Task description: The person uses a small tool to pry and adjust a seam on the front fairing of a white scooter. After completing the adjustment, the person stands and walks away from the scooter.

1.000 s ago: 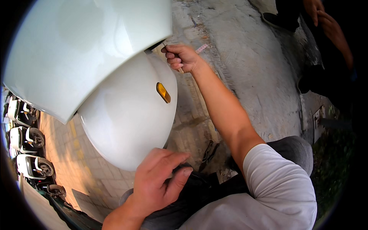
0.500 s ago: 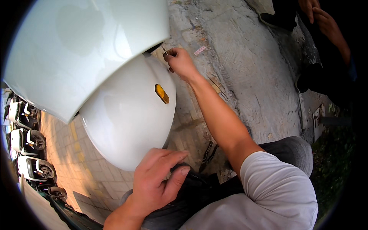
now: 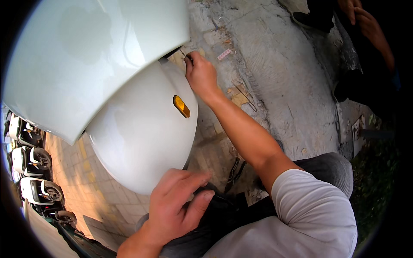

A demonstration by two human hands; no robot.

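Note:
My right hand [image 3: 201,74] is stretched forward and pinches a thin metal rod [image 3: 183,53], whose kind I cannot make out. The rod points at a dark gap [image 3: 172,53] under the lower edge of a large glossy white body panel [image 3: 99,51]. Below that panel bulges a rounded white mudguard [image 3: 142,133] with an amber reflector [image 3: 181,106] on its side. Over my lap, near the mudguard's lower end, my left hand [image 3: 174,204] hovers with bent fingers and the thumb apart, holding nothing.
Dark-handled pliers [image 3: 233,174] lie on the ground beside my knee. A thin bent rod [image 3: 246,96] and a pink strip [image 3: 224,54] are on the rough concrete. Another person's clasped hands [image 3: 365,21] and dark shoes show at right. White scooters [image 3: 36,190] are parked at left.
My right hand has turned slightly, its knuckles rolling over as the pinched rod stays by the gap. My left hand has barely moved.

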